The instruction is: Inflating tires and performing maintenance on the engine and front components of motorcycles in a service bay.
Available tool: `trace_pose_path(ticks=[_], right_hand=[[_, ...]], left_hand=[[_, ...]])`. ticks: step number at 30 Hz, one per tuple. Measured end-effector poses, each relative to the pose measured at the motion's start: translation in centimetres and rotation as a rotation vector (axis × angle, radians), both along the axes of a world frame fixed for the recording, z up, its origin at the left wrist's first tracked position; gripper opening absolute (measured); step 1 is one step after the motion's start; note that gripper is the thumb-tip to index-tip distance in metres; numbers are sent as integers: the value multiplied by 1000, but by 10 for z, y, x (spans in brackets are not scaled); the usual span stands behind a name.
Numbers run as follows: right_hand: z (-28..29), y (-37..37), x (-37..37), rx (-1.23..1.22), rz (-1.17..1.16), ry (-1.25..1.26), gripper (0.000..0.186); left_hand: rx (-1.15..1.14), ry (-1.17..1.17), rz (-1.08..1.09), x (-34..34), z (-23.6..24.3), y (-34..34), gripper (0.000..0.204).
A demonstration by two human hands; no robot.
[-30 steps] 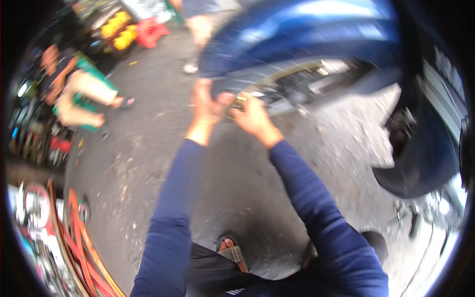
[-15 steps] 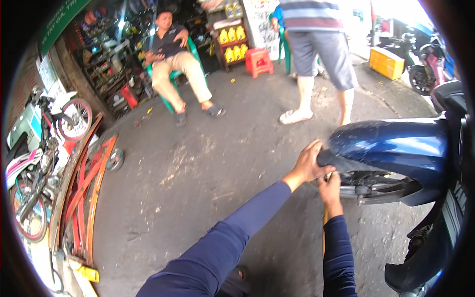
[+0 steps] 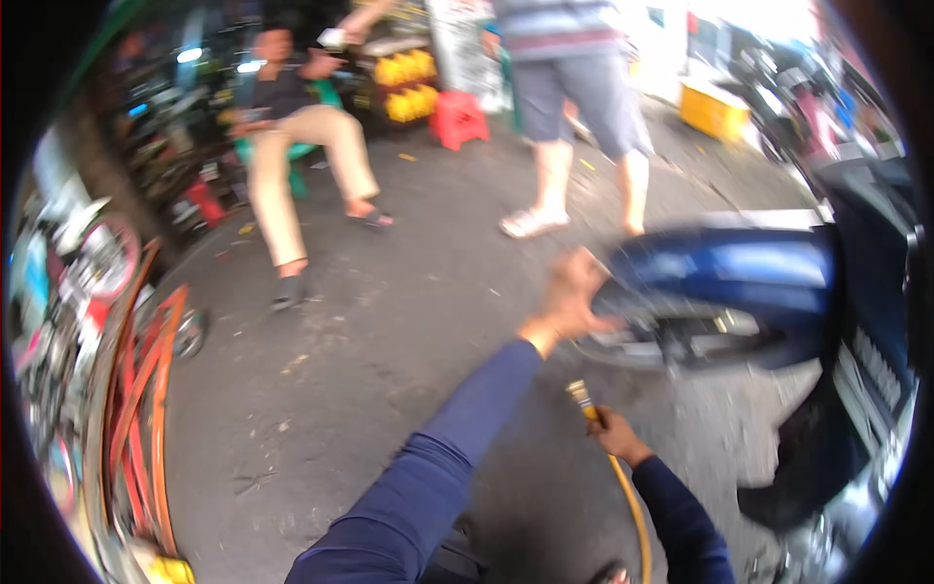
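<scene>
My left hand, blurred by motion, is at the front tyre of a blue motorbike, its thumb and fingers on either side of the tread. Above the tyre sits the glossy blue front mudguard, and the spokes of the wheel show below it. My right hand is closed around a yellow hose just behind its brass-coloured end fitting. That fitting points up and left, apart from the wheel.
A person in grey shorts stands beyond the wheel. Another person sits on a green chair at the far left. A red stool and a yellow crate stand behind. Orange-red metal frames and parked motorbikes line the left.
My right hand has drawn back from the wheel toward me, bringing the hose end away from the tyre. The left hand stays at the tyre, and the whole view has shifted.
</scene>
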State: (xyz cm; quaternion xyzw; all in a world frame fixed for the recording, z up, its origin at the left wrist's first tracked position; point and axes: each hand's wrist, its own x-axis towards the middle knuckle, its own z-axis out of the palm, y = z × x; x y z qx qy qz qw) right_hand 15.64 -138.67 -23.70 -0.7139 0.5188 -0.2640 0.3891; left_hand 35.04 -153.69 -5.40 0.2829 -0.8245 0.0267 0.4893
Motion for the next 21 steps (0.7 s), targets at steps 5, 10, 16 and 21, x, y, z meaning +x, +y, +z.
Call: trace_pose_path(ticks=[5,10,16,21], right_hand=[[-17,70,-37,222,24,366,24],[-48,156,-130,362,-64,670,21],[65,117,-97,127,-617,437,22],[153,81,-83,-24,-902,344,22]], left_hand=[[-3,-189,185,36,30,-51,75],[48,-280,239,-24,51,-84,75],[242,-372,304,-66,72,-128,62],[351,-343,401,-136,64,-185,56]])
